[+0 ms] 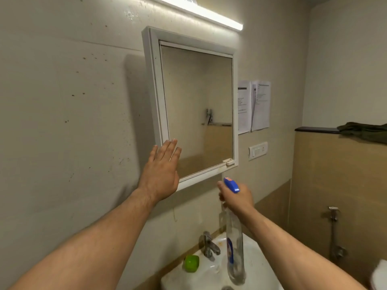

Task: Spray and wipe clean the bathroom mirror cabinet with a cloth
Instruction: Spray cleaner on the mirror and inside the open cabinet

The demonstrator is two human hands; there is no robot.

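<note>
A white-framed mirror cabinet hangs on the wall ahead, its glass hazy. My left hand is raised flat, fingers straight, over the cabinet's lower left corner. My right hand grips the neck of a clear spray bottle with a blue trigger head, held below the cabinet's bottom edge and above the basin. No cloth is in either hand.
A white washbasin with a metal tap and a green object sits below. Papers and a switch plate are right of the cabinet. A dark green cloth lies on the right ledge. A tube light runs above.
</note>
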